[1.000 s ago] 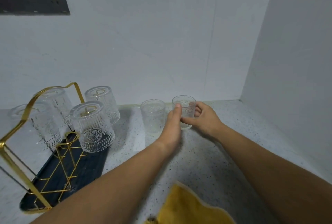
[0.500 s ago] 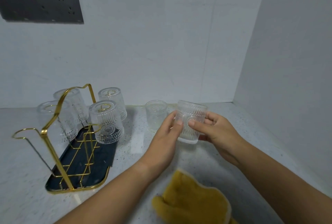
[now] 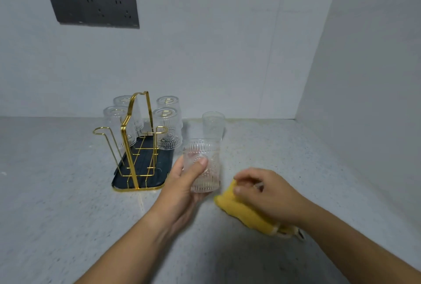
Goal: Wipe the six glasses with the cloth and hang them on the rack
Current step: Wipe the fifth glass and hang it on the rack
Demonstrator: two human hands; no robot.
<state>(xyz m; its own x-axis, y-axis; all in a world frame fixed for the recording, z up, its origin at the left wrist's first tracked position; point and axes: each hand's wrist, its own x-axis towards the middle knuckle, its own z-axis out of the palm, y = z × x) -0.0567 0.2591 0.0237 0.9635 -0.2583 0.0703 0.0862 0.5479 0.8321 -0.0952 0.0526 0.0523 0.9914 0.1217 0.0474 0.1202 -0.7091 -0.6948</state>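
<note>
L hand [image 3: 182, 185] wraps the glass [image 3: 202, 158]: upright, mouth up. R hand [image 3: 268, 195] pinches the cloth [image 3: 246, 213], just right of the L grip, approx level w/ the glass base. Likely next: cloth goes up & into the mouth. Rack [image 3: 127, 138] is beyond-left of the L grip.

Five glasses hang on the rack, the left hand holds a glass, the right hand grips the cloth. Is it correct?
No: the head view shows four glasses on the rack, not five. The left hand, its glass, right hand and cloth are right.
</note>
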